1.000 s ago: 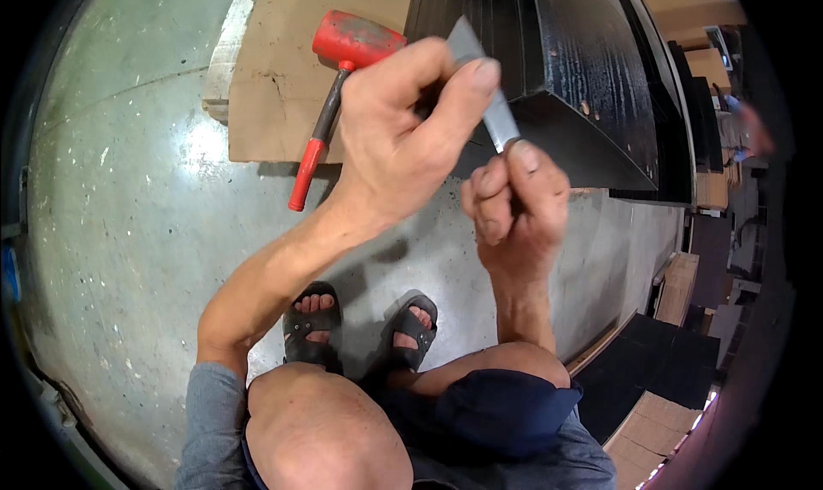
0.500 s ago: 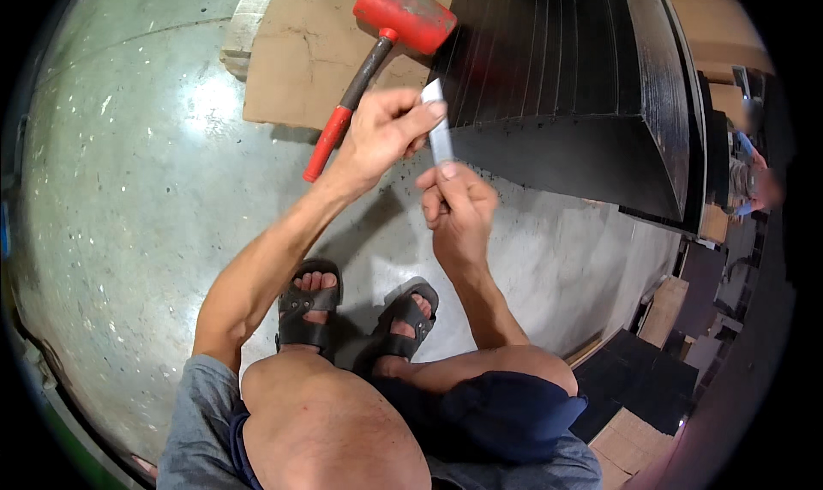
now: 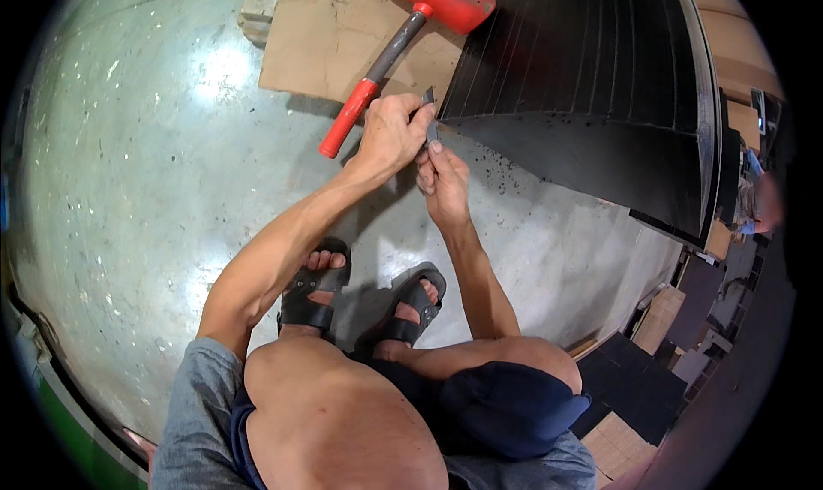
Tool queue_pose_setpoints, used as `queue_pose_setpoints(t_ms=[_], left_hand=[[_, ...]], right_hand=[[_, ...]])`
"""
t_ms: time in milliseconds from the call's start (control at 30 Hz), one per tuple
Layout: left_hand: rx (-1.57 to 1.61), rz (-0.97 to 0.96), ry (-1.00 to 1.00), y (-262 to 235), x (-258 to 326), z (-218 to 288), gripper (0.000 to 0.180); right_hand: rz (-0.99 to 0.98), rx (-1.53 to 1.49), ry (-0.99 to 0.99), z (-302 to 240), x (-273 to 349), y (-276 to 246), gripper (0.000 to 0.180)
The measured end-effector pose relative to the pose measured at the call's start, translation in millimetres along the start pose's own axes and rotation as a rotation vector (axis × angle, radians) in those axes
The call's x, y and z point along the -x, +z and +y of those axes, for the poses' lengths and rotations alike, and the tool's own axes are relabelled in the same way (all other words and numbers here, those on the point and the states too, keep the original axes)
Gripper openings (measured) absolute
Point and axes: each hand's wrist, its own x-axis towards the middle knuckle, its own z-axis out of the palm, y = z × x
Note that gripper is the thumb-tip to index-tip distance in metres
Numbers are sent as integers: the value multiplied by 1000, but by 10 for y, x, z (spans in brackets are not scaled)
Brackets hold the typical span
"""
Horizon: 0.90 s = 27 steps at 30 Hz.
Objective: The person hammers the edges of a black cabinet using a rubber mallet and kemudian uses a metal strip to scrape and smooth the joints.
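Observation:
A flat grey metal blade [image 3: 433, 133] with a slanted tip is held between my two hands, close to the near left corner of a stack of black sheets [image 3: 591, 160]. My left hand [image 3: 393, 137] closes round its upper part, and the tip sticks out past the fingers. Lower down, my right hand [image 3: 446, 184] pinches the other end between thumb and fingers. A mallet with a red head [image 3: 446, 1] and a red and grey handle [image 3: 350, 117] lies just beyond my left hand.
Under the mallet is a brown board [image 3: 321, 40], with a pale block [image 3: 260, 12] at its left edge. Dark crumbs [image 3: 501, 171] dot the floor by the stack. Cardboard and black pieces [image 3: 639, 374] lie at the right. Another person [image 3: 754, 203] is at the far right.
Both hands have come closer together, and the blade has turned, showing darker and narrower. My view has shifted a little, so the mallet and stack appear higher and further right.

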Motion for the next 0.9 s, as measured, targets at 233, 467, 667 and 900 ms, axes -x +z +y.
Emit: queue_pose_setpoints(t_ms=[233, 467, 667, 900], left_hand=[[493, 14, -37, -163, 133, 349, 28], [395, 75, -154, 34, 167, 67, 27], [487, 47, -102, -100, 168, 273, 28], [180, -46, -213, -21, 133, 18, 35]], right_hand=[[-123, 89, -156, -436, 60, 189, 31], [-20, 46, 10, -167, -61, 31, 31], [-93, 36, -106, -345, 56, 170, 31], [19, -67, 18, 26, 10, 64, 28]])
